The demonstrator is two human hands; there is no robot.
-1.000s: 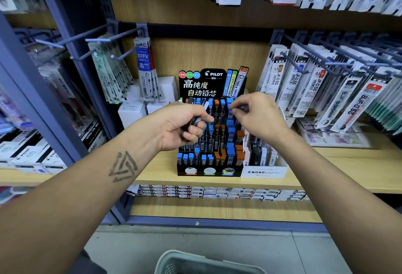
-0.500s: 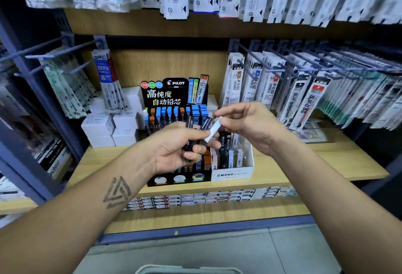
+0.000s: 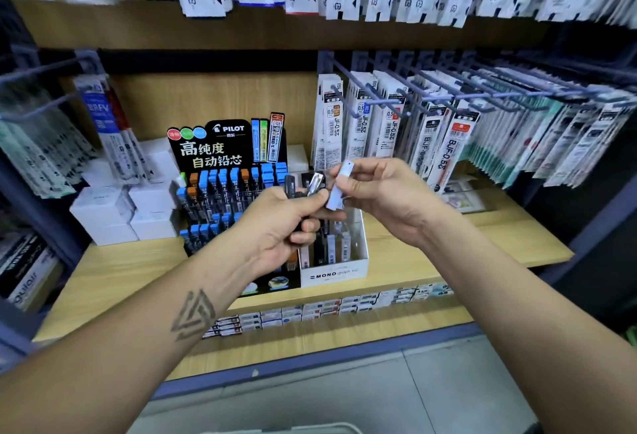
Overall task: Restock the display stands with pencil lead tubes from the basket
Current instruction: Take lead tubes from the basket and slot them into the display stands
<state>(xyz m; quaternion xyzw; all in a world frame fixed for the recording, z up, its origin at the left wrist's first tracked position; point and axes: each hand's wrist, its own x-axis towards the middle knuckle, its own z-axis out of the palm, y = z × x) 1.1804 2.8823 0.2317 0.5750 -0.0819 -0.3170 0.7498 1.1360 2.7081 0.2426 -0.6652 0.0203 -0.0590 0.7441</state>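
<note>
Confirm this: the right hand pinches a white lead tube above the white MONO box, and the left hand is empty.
Not quite. In the head view the left hand is not empty: it grips a small bunch of dark lead tubes. The rest holds: the right hand pinches a white lead tube above the white MONO box.

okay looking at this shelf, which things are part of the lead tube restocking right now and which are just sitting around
In the job:
- white tube, pinched by the right hand
- bundle of tubes, gripped by the left hand
- black Pilot stand
- white Mono box
- basket, its rim at the bottom edge

Just sitting around:
- hanging refill packs
- white boxes, left of the Pilot stand
</note>
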